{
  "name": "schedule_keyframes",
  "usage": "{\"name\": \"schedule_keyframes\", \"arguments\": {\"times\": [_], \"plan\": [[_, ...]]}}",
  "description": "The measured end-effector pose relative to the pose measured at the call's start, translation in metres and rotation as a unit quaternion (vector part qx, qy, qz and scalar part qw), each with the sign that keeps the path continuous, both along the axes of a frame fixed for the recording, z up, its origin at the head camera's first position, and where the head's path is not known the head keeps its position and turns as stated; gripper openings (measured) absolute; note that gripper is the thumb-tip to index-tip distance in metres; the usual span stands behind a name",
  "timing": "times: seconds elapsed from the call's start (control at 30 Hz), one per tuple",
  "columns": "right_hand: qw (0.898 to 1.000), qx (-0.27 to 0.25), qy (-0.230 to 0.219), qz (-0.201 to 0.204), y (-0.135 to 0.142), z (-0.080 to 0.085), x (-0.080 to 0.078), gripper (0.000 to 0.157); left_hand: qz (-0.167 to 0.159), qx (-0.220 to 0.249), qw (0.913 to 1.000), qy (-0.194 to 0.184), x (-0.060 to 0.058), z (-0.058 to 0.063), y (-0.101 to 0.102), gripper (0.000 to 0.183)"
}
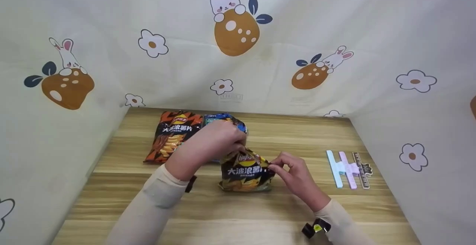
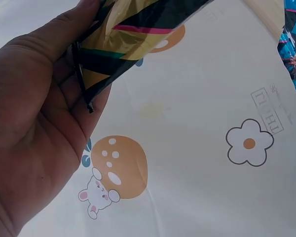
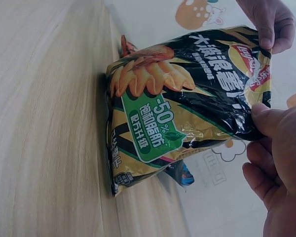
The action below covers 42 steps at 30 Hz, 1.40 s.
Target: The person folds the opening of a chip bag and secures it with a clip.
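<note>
A black and gold bag of potato chips (image 1: 247, 174) stands upright on the wooden table, its lower edge touching the surface. My left hand (image 1: 227, 135) pinches its top edge at the left corner. At the right corner, my right hand (image 1: 295, 170) pinches the same edge between thumb and fingers. The right wrist view shows the printed front of the chip bag (image 3: 187, 94) between both hands. In the left wrist view, a corner of the bag (image 2: 133, 34) lies against the fingers of my left hand (image 2: 34, 103).
Behind my left arm lie an orange and black chip bag (image 1: 176, 137) and a partly hidden blue chip bag (image 1: 223, 118). Three bag clips lie at the right: blue (image 1: 334, 168), purple (image 1: 348, 170) and a clear one with black marks (image 1: 362, 170). Printed cloth walls surround the table.
</note>
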State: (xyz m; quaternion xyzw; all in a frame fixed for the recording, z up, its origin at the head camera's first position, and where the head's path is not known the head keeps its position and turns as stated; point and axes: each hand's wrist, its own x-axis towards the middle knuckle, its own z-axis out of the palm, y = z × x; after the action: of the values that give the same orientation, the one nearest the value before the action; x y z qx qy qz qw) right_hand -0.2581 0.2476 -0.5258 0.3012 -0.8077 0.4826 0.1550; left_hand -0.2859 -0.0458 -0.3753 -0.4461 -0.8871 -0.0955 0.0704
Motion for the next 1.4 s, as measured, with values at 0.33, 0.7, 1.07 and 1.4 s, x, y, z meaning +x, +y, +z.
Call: {"name": "schedule_keyframes", "arguments": {"times": [0.33, 0.7, 1.07, 1.4], "plan": [[0.999, 0.010, 0.035, 0.004, 0.0025, -0.0017, 0.0009, 0.016, 0.001, 0.005, 1.0000, -0.004, -0.0005, -0.0004, -0.0030, 0.013], [0.999, 0.025, 0.041, -0.004, 0.0042, -0.0033, -0.0014, 0.014, 0.010, 0.017, 0.9998, -0.008, 0.0004, -0.0005, -0.0057, 0.011], [1.000, 0.003, 0.022, -0.013, 0.0045, -0.0020, 0.0011, 0.014, -0.005, 0.033, 0.9993, 0.015, -0.0016, -0.0033, -0.0033, 0.013], [0.997, 0.009, -0.074, -0.029, 0.0058, 0.0041, 0.0019, 0.013, -0.005, 0.042, 0.9991, 0.010, -0.0030, -0.0044, -0.0036, 0.011]]}}
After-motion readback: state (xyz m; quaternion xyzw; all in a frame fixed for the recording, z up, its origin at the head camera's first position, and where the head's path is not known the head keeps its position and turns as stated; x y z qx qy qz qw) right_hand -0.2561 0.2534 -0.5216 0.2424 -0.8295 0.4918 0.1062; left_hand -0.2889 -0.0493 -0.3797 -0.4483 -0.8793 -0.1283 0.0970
